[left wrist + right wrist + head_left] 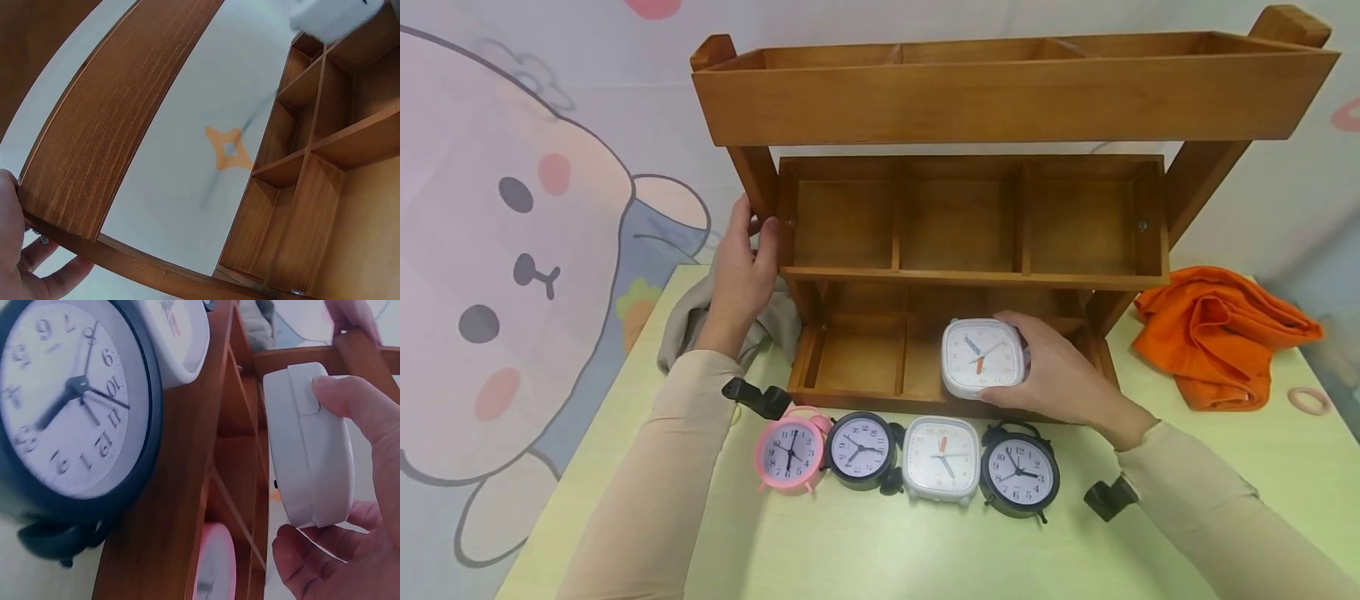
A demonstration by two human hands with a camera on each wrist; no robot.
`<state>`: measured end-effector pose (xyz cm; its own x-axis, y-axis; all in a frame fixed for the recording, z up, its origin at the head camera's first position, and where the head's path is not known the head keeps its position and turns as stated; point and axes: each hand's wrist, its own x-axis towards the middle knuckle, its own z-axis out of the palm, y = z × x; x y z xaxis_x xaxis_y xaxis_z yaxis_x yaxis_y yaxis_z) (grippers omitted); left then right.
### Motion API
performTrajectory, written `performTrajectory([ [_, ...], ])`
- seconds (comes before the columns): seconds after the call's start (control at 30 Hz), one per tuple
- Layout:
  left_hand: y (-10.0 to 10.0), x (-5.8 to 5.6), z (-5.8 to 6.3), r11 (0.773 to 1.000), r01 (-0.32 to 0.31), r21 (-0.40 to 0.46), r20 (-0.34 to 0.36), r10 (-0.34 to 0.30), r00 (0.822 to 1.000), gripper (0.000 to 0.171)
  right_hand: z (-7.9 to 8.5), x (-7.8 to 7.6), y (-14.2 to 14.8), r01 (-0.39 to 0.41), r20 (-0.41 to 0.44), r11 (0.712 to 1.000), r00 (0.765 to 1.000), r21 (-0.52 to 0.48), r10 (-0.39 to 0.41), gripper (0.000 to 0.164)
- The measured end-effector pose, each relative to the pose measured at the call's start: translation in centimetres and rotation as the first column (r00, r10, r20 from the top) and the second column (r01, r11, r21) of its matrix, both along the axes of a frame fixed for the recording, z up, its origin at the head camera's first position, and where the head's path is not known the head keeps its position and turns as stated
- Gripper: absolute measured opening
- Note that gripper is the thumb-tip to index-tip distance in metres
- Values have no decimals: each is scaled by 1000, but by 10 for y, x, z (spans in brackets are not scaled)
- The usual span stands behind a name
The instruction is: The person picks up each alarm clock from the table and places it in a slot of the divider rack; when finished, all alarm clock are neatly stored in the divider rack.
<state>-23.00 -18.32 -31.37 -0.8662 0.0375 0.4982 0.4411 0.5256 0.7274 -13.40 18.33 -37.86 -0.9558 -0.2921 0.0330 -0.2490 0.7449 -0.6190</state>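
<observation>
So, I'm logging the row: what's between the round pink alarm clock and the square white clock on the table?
One round black alarm clock, per the head view.

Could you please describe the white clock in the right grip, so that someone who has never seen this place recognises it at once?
Find the wooden rack on the table. In front of its lowest tier, the right grip holds the white clock, a rounded square. Its look-alike sits on the table between two black clocks; only this one is held.
</observation>
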Motion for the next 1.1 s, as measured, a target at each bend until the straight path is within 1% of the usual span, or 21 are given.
performTrajectory([
  [0.07, 0, 0, 0, 1000, -3, -2, -3, 3, 1000, 46, -2, -7, -7, -25, -13, 1000, 1000, -7, 24, 95],
  [0.17, 0, 0, 0, 1000, -7, -7, -6, 7, 1000, 46, -7, -16, -18, -50, -36, 999, 998, 21, 51, 91],
  [0.3, 1, 0, 0, 1000, -9, -13, 5, 9, 1000, 47, -12, -26, -30, -72, -65, 993, 995, 89, 78, 86],
  [0.5, 1, 0, 0, 1000, 2, -5, 5, -2, 1000, 47, -19, -37, -43, -77, -44, 979, 995, 191, 87, 89],
  [0.7, 1, 1, 0, 1000, 8, 0, -3, -8, 1000, 47, -23, -38, -49, -65, -39, 943, 996, 326, 82, 96],
  [0.87, 1, 0, 0, 1000, 8, 0, -3, -8, 1000, 47, -23, -38, -51, -50, -39, 925, 997, 376, 70, 97],
  [0.97, 1, 0, 0, 1000, 6, -3, -4, -6, 1000, 47, -23, -39, -53, -55, -28, 916, 997, 398, 72, 95],
  [1.1, 1, 0, -1, 1000, 4, -1, -4, -4, 1000, 47, -24, -40, -55, -63, -10, 910, 997, 409, 73, 95],
])
